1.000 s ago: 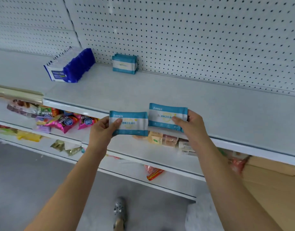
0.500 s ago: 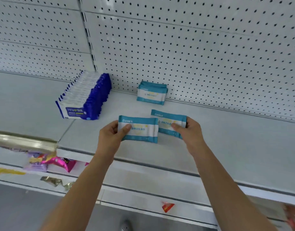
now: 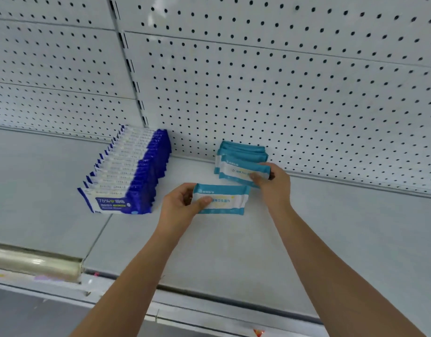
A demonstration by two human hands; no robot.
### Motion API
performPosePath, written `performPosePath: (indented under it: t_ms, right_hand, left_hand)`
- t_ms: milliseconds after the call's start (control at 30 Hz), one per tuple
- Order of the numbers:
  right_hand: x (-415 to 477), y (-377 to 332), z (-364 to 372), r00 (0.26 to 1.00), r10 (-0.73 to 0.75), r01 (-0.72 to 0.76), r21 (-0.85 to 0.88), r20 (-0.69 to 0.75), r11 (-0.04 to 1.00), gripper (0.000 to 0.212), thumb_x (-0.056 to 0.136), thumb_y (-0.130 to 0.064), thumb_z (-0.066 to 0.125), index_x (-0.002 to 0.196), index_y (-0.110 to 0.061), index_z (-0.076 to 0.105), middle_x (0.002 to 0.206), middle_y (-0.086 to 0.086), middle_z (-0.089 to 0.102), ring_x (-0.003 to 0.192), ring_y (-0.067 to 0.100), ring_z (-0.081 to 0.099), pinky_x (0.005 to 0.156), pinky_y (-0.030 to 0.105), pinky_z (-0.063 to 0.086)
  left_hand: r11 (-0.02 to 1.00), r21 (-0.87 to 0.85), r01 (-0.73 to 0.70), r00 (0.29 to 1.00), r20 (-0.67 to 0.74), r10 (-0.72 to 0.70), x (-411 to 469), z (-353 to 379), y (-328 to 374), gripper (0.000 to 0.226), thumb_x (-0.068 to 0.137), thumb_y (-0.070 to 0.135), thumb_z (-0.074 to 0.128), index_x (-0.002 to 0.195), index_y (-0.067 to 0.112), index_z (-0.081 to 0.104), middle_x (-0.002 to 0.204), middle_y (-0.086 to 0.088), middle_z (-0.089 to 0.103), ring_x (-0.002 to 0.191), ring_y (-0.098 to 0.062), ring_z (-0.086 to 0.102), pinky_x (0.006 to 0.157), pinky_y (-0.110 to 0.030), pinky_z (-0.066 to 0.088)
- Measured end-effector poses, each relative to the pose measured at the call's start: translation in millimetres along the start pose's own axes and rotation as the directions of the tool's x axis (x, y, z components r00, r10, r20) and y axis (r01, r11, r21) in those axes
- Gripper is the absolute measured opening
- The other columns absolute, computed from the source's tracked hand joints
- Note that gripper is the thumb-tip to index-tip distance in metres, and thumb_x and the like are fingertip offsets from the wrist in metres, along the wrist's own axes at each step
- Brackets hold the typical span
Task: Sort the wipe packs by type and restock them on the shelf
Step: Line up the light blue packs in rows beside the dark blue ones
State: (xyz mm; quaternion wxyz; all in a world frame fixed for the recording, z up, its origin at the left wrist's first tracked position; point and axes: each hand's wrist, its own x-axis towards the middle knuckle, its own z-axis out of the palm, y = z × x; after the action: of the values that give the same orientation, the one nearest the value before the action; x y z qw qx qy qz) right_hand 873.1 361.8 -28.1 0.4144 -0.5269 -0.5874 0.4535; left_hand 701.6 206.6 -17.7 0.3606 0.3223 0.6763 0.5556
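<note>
Holding a teal-and-white wipe pack (image 3: 221, 199) above the shelf (image 3: 233, 251), the left hand (image 3: 179, 206) has its grip clamped on the pack's left end. The right hand (image 3: 274, 183) pinches a second teal pack (image 3: 243, 172) against the front of the teal stack (image 3: 241, 152) by the pegboard wall (image 3: 282, 81). To the left stands a row of blue packs (image 3: 129, 176), the front one printed "75%"; smaller print is unreadable.
</note>
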Motion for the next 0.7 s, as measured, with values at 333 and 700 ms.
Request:
performPosePath:
  t_ms: [333,700]
  right_hand:
    - [5,11,4,0.986,0.055,-0.026,0.188,-0.154,0.982,0.038,0.093,-0.012,0.063,0.125,-0.028,0.051,0.121,-0.01,0.062,0.11,-0.001,0.06,0.097,0.03,0.053]
    - [15,1,33,0.999,-0.005,-0.002,0.159,0.04,0.987,0.071,0.08,0.013,0.053,0.138,-0.027,0.041,0.127,-0.011,0.059,0.117,-0.001,0.057,0.096,0.015,0.048]
  left_hand:
    - [0.991,-0.077,-0.107,0.988,-0.121,0.097,72,73,-2,0.032,0.093,0.004,0.067,0.12,0.02,0.059,0.115,0.006,0.067,0.105,-0.005,0.067,0.089,-0.022,0.057]
    - [0.997,-0.055,-0.052,0.995,-0.091,0.047,83,106,5,0.072,0.093,-0.004,0.053,0.154,0.026,0.029,0.142,0.002,0.052,0.126,-0.02,0.055,0.107,-0.033,0.047]
